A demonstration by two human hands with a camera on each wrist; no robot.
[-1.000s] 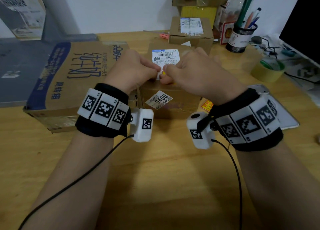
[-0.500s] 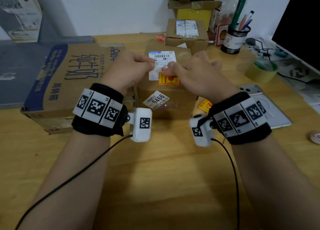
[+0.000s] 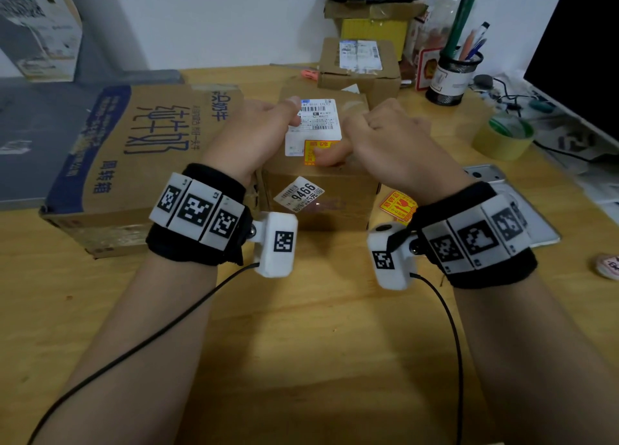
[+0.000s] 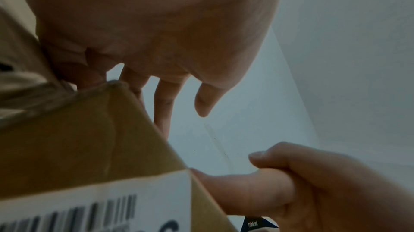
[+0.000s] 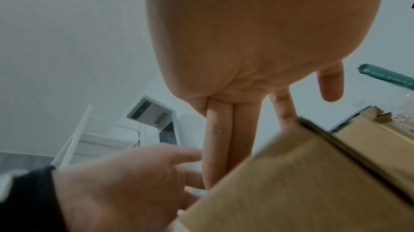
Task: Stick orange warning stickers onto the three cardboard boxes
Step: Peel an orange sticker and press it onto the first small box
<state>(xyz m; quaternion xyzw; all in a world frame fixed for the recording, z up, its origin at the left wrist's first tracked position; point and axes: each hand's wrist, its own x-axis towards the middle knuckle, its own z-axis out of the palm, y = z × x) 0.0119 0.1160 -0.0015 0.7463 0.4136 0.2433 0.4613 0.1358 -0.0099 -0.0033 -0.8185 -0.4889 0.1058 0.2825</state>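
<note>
I am pressing my right hand [image 3: 382,136] thumb flat on the thin, limp orange warning sticker [image 3: 313,150] atop the stiff brown cardboard box [image 3: 318,190]; my left hand [image 3: 264,126], fingers relaxed, is steadying the box's far-left top.

Middle box [image 3: 318,190] sits on desk [image 3: 301,344], big box [image 3: 140,163] touching its left side, small box [image 3: 360,72] behind it. Sticker [image 3: 313,151] on middle box top, just below shipping label [image 3: 315,123]. Loose sticker [image 3: 397,206] on desk right of middle box. Tape roll [image 3: 502,139] and pen cup [image 3: 452,79] far right.
</note>
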